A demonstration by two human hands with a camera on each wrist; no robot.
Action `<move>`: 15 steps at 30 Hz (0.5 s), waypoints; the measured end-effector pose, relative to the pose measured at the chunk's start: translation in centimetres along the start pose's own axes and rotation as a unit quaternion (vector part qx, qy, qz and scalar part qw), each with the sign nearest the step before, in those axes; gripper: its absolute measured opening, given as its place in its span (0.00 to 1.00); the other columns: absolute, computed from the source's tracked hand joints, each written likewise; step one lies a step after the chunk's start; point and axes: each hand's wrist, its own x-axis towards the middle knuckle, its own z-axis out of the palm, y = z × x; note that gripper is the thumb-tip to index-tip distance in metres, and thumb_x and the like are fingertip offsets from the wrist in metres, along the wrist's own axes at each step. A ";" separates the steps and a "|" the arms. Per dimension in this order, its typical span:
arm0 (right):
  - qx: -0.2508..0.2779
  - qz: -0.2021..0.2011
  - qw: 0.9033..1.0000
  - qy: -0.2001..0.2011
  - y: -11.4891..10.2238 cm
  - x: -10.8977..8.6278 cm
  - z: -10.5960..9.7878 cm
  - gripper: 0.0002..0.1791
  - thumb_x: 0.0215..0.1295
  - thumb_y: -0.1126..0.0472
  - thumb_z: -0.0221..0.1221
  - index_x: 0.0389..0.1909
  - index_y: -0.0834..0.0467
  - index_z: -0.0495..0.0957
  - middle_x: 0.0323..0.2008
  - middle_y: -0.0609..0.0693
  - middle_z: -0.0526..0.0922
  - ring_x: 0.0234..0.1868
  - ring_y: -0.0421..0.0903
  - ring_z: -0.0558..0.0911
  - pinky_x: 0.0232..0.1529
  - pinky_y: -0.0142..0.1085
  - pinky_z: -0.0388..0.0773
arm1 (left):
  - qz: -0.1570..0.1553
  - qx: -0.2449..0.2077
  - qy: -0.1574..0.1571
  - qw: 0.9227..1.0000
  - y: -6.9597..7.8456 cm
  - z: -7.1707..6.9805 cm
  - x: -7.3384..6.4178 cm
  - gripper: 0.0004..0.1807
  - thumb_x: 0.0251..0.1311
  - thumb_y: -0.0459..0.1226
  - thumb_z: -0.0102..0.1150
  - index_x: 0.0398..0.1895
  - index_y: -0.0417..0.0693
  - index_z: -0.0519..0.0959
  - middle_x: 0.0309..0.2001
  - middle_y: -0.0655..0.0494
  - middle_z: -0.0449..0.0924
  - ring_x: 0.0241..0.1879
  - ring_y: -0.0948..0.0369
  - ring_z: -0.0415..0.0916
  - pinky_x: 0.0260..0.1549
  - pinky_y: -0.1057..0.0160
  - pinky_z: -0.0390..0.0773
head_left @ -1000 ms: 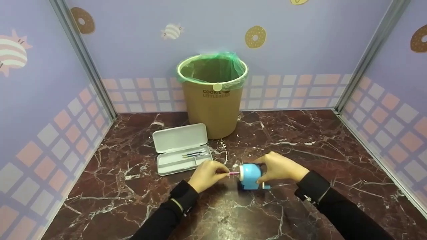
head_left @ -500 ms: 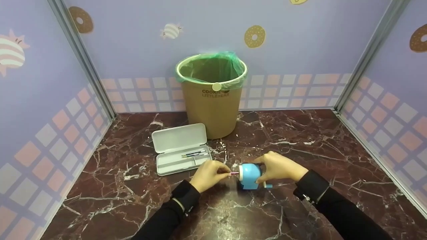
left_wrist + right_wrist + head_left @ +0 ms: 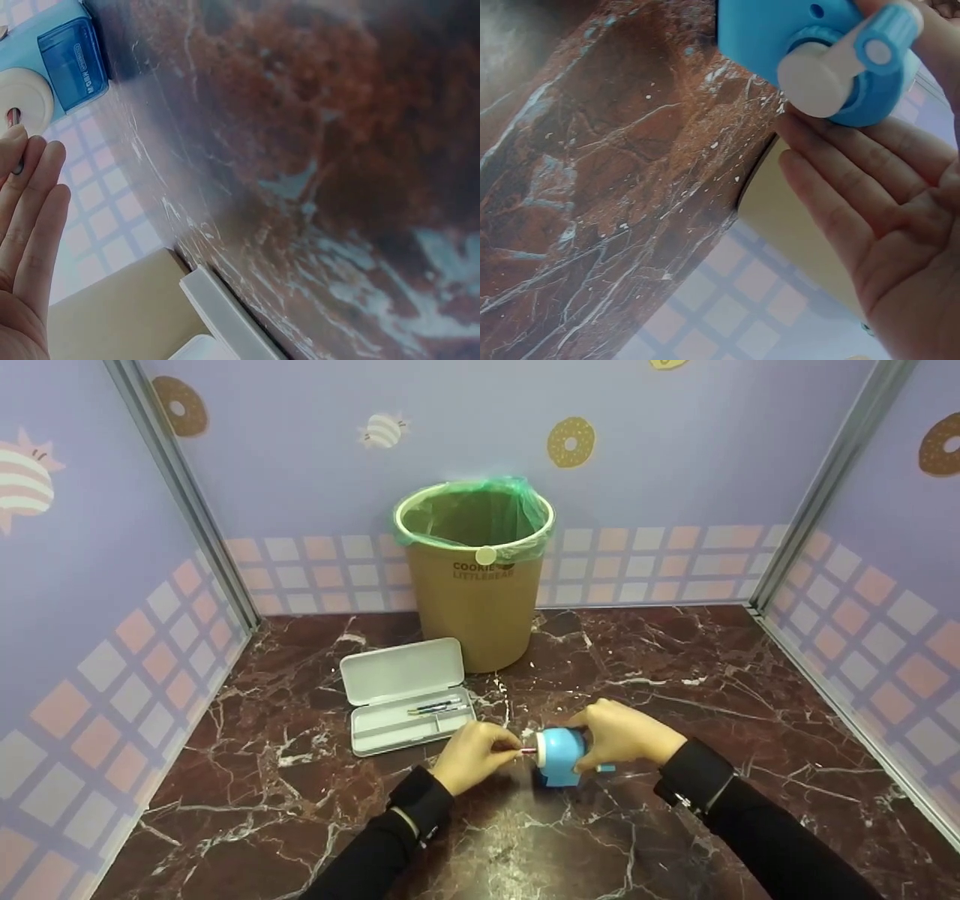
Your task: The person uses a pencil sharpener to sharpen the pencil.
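Observation:
In the head view my left hand point(image 3: 476, 756) pinches a thin reddish pencil point(image 3: 529, 750) between thumb and fingertips. The pencil's other end sits in the white front of a blue crank pencil sharpener point(image 3: 561, 756) standing on the table. My right hand point(image 3: 622, 735) grips the sharpener's body from the right, thumb on the near side. A blue crank knob point(image 3: 606, 769) sticks out below that hand. The left wrist view shows the pencil point(image 3: 13, 117) in the round white opening and a clear blue drawer point(image 3: 73, 64). In the right wrist view the white crank arm point(image 3: 840, 60) points up and right.
Behind my left hand an open pencil case point(image 3: 397, 724) holds several pens or pencils point(image 3: 436, 706). A tan bin point(image 3: 480, 607) with a green liner stands at the back. Patterned walls point(image 3: 675, 472) enclose the dark marbled table point(image 3: 262, 810).
The crank knob has swung upward and slightly to the right. My left hand has shifted slightly right, toward the sharpener, and less of the pencil shows. My right hand stays on the sharpener.

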 end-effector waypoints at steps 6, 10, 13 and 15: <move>-0.017 0.000 1.000 0.003 0.0 0.1 -0.3 0.27 0.42 0.53 0.79 0.46 0.58 0.88 0.31 0.48 0.91 0.24 0.32 0.78 0.29 0.28 0.76 | 0.002 0.007 0.002 1.000 0.1 -0.1 0.3 0.05 0.59 0.37 0.71 0.35 0.46 0.90 0.34 0.53 0.92 0.32 0.61 0.88 0.38 0.66 0.84; -0.015 -0.007 1.000 0.006 0.1 0.0 -0.1 0.27 0.42 0.53 0.78 0.46 0.58 0.88 0.30 0.48 0.91 0.23 0.32 0.77 0.29 0.28 0.75 | -0.003 0.011 -0.005 1.000 0.0 -0.2 0.4 0.05 0.58 0.37 0.72 0.35 0.46 0.90 0.34 0.53 0.92 0.31 0.61 0.87 0.37 0.67 0.84; -0.011 -0.007 1.000 0.009 0.1 -0.1 0.1 0.29 0.42 0.53 0.78 0.49 0.58 0.87 0.33 0.49 0.91 0.25 0.32 0.79 0.30 0.28 0.76 | -0.005 0.015 -0.011 1.000 -0.1 -0.2 0.4 0.05 0.58 0.37 0.72 0.35 0.46 0.90 0.34 0.53 0.92 0.31 0.61 0.87 0.37 0.67 0.84; -0.013 -0.006 1.000 0.013 0.0 -0.2 0.2 0.31 0.43 0.52 0.79 0.51 0.59 0.87 0.36 0.51 0.92 0.27 0.34 0.82 0.31 0.28 0.78 | -0.007 0.017 -0.015 1.000 -0.1 -0.2 0.5 0.05 0.57 0.37 0.72 0.34 0.46 0.90 0.34 0.53 0.92 0.31 0.61 0.87 0.37 0.67 0.84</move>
